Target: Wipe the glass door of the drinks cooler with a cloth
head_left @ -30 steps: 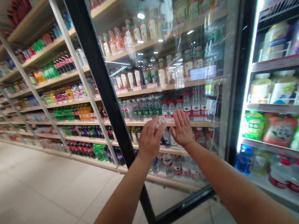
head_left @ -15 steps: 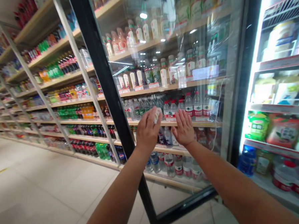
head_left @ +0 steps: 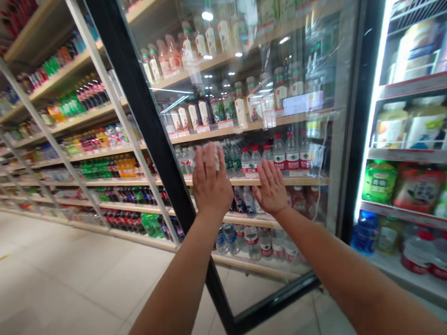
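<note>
A glass door (head_left: 300,136) with a black frame (head_left: 151,118) stands swung out from a lit drinks cooler. My left hand (head_left: 213,187) lies against the glass near the frame's left side, its fingers over a crumpled whitish cloth or tissue (head_left: 217,156). Only a bit of that cloth shows beyond the fingers. To its right, my right hand (head_left: 273,190) rests flat on the pane with fingers stretched and nothing in it.
Through the glass, shelves hold water bottles (head_left: 292,153) and other drinks. Inside the cooler at right are drink bottles (head_left: 392,126) and green packages (head_left: 378,183). Long shelving with soda bottles (head_left: 121,219) runs left. Pale floor tiles (head_left: 71,279) lie below.
My left hand has slid left and slightly up across the glass with the cloth, its fingers now flatter. The right hand stays almost in place. The view has shifted a little.
</note>
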`<state>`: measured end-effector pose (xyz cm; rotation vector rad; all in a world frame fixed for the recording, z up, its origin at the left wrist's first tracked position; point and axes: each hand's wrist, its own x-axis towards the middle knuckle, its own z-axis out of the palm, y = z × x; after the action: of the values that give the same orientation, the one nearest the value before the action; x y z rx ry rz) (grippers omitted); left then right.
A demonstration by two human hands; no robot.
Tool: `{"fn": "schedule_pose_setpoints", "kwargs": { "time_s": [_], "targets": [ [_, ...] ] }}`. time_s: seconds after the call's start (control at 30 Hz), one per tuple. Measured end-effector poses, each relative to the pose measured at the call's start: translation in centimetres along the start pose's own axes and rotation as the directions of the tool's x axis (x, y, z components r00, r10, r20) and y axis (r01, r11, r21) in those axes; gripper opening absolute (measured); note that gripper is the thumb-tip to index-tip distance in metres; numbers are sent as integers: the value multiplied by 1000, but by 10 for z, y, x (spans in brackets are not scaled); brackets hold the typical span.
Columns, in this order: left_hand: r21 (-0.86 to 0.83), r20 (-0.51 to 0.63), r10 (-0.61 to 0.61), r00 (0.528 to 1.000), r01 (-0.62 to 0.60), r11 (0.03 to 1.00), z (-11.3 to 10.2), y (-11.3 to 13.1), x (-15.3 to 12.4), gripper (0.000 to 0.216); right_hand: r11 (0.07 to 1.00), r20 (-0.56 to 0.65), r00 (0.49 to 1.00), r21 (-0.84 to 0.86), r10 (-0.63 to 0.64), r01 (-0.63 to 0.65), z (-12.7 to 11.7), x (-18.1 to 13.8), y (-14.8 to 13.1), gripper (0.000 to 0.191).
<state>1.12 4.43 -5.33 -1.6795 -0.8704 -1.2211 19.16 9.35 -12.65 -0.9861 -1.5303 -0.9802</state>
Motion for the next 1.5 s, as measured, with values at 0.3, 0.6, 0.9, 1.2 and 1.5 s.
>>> {"fn": "schedule_pose_setpoints", "kwargs": {
  "time_s": [0.3,0.6,0.9,1.2,1.5],
  "targets": [
    [19,67,153,986,-155,988,-2,-7,-22,59,999,39,999,31,34,-35,1,-1,0,67],
    [8,185,331,925,-338,941,2,12,-53,54,1000,17,1000,24,3,-4,2,-1,0,67],
    [-146,56,334,941,-323,935,13,-7,-62,79,968,66,996,241,54,-69,-31,9,-15,61],
    [-324,-190,262,946,-313,893,22,-11,-64,84,865,98,958,462,-270,197,-27,9,-55,52],
    [-170,137,225,965,-200,965,4,-6,-67,81,944,-69,986,286,-153,166,-33,33,-10,42]
  ]
}}
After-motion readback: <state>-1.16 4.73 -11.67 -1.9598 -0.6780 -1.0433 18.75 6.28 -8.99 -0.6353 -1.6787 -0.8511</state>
